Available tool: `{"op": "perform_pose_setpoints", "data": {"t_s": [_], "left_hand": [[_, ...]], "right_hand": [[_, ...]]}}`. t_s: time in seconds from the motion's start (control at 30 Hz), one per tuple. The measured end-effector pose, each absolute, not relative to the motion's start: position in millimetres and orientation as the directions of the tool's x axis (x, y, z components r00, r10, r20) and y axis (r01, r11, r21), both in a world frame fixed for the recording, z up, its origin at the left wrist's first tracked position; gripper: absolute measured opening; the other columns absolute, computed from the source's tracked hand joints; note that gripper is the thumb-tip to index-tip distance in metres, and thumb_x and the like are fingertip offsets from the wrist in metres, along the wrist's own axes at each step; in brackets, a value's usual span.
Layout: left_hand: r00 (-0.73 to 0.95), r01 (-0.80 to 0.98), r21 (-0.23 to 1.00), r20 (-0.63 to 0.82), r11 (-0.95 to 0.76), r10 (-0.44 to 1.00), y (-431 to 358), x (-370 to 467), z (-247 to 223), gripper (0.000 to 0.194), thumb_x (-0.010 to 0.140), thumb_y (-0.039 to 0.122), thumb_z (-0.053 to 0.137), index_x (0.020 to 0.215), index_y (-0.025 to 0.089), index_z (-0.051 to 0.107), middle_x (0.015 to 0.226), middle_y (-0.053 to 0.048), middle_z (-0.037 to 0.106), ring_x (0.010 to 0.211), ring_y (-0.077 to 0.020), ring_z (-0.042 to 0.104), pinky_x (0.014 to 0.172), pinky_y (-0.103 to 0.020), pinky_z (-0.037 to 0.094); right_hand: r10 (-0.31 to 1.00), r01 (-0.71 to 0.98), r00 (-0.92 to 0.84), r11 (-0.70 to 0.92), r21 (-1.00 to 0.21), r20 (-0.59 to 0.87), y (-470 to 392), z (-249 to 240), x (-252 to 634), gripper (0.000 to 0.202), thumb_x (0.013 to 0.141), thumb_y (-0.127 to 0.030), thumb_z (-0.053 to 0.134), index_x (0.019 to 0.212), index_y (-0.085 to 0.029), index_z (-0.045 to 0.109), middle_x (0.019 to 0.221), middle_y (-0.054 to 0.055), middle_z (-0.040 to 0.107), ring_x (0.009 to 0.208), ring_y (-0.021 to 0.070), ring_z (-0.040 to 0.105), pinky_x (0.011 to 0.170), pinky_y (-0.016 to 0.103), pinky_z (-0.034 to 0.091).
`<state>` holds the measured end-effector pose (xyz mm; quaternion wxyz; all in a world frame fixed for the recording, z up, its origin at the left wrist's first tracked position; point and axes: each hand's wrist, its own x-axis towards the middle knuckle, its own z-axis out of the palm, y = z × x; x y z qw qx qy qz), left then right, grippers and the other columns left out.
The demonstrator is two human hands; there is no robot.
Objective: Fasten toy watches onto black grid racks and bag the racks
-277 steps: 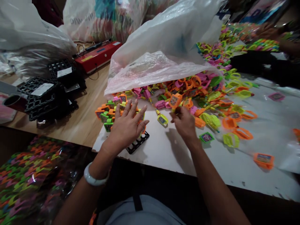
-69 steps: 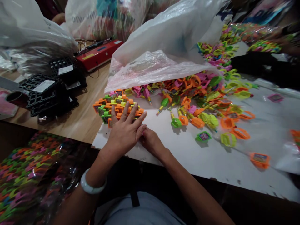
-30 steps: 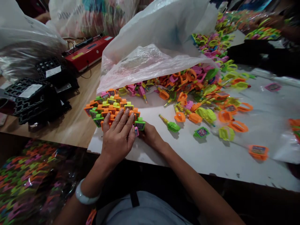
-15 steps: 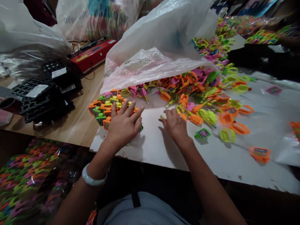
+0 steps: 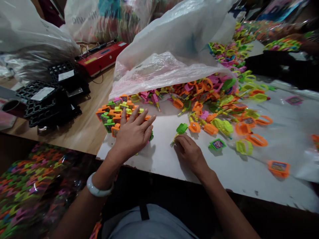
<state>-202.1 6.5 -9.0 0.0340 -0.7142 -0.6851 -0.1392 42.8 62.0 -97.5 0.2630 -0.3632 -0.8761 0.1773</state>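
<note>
Left hand (image 5: 133, 137) spread flat over packed block (image 5: 112, 114) of orange, green and yellow pieces, fingers splayed on top. Right hand (image 5: 191, 151) — fingertips pinching green-topped yellow stick (image 5: 181, 128), out over white board (image 5: 158, 166), well apart from block. Orange ring (image 5: 194, 127) just beside green top. Loose pile (image 5: 206, 86) farther back, fanning out from under plastic bag (image 5: 171, 64). Green framed square (image 5: 217, 144) near right hand — picture side showing.

The left hand (image 5: 132, 136) partly hides the toy cluster (image 5: 109, 116), whose stickers (image 5: 115, 131) are too small to read.
</note>
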Motion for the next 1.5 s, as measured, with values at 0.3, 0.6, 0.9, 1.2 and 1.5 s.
{"op": "perform_pose_setpoints", "data": {"t_s": [0.3,0.6,0.9,1.2,1.5], "left_hand": [[0.016,0.989,0.138,0.256,-0.053,0.966,7.0,-201.5,-9.2,0.041,0.102,0.038,0.038,0.138,0.032,0.058,0.15,-0.005,0.052,0.148,-0.0336,0.033,0.12,-0.069,0.013],[0.022,0.989,0.138,0.253,-0.059,0.967,5.4,-201.7,-8.7,0.041,0.102,0.038,0.039,0.138,0.032,0.057,0.151,-0.004,0.051,0.148,-0.0327,0.034,0.121,-0.067,0.014],[0.03,0.989,0.13,0.257,-0.065,0.966,5.5,-201.7,-8.8,0.043,0.102,0.039,0.036,0.139,0.032,0.056,0.151,-0.006,0.051,0.148,-0.0338,0.033,0.12,-0.068,0.014],[0.009,0.981,0.185,0.252,-0.057,0.968,5.2,-201.8,-8.9,0.043,0.102,0.035,0.038,0.143,0.033,0.053,0.152,-0.005,0.05,0.149,-0.0324,0.032,0.122,-0.066,0.009],[0.184,0.971,0.102,0.244,-0.214,0.952,3.6,-202.5,-5.7,0.038,0.1,0.044,0.045,0.136,0.041,0.058,0.155,-0.003,0.047,0.148,-0.0369,0.032,0.117,-0.074,0.007]], "right_hand": [[0.969,0.883,-0.245,0.226,-0.411,0.006,77.3,-85.2,25.8,0.028,0.086,-0.046,0.064,0.089,-0.021,0.053,0.082,0.006,0.065,0.075,0.0237,0.063,0.061,0.031,0.041],[0.939,0.858,-0.294,0.175,-0.483,-0.181,97.0,-79.2,51.0,0.02,0.075,-0.037,0.067,0.071,-0.023,0.054,0.067,0.002,0.063,0.063,0.0199,0.059,0.057,0.029,0.036],[0.838,0.076,-0.538,-0.06,-0.995,-0.092,82.1,-100.3,-47.6,0.031,0.079,-0.044,0.065,0.098,-0.02,0.058,0.082,0.003,0.068,0.071,0.0175,0.063,0.069,0.033,0.052],[0.79,0.209,-0.601,0.303,-0.93,0.122,75.5,-107.9,-48.0,0.023,0.08,-0.022,0.056,0.101,-0.024,0.063,0.101,0.004,0.072,0.091,0.0221,0.064,0.083,0.035,0.051],[0.767,0.209,-0.612,0.391,-0.896,0.192,70.2,-113.1,-53.6,0.021,0.089,-0.021,0.051,0.104,-0.022,0.064,0.096,0.004,0.071,0.085,0.0195,0.064,0.075,0.032,0.052]]}}
